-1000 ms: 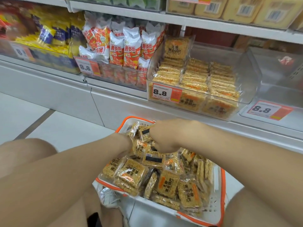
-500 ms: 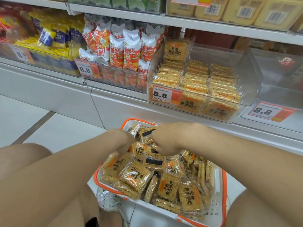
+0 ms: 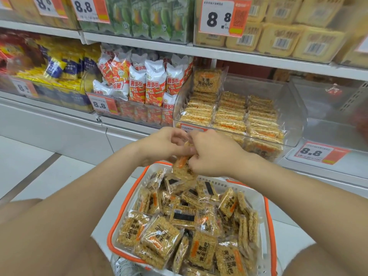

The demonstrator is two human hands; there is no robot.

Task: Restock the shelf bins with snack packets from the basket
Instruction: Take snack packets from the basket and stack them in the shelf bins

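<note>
Both hands meet mid-view, above the basket's 12 o'clock rim. The left hand (image 3: 163,145) has its fingers curled in toward the right hand (image 3: 216,156). The two touch, both clamped on a packet (image 3: 182,169) whose lower half hangs out below the knuckles. I cannot tell whether more than one packet is in the grip. It is clear wrap over a golden crispy square with an orange mark. It is held in the air just over the far edge of the basket (image 3: 129,198), short of the bin.

The basket, white with an orange rim, sits low between the person's legs. It is heaped with loose packets (image 3: 163,238) of the same kind, lying at all angles.

At 1 o'clock from the hands stands the clear bin (image 3: 296,108) on the lower shelf. It holds three rows of packets (image 3: 229,114), with one upright at its back left corner. A price tag (image 3: 318,153) reading 8.8 lies at 3 o'clock from the hands. At 11 o'clock, white-and-orange bags (image 3: 137,86) fill the next bin
</note>
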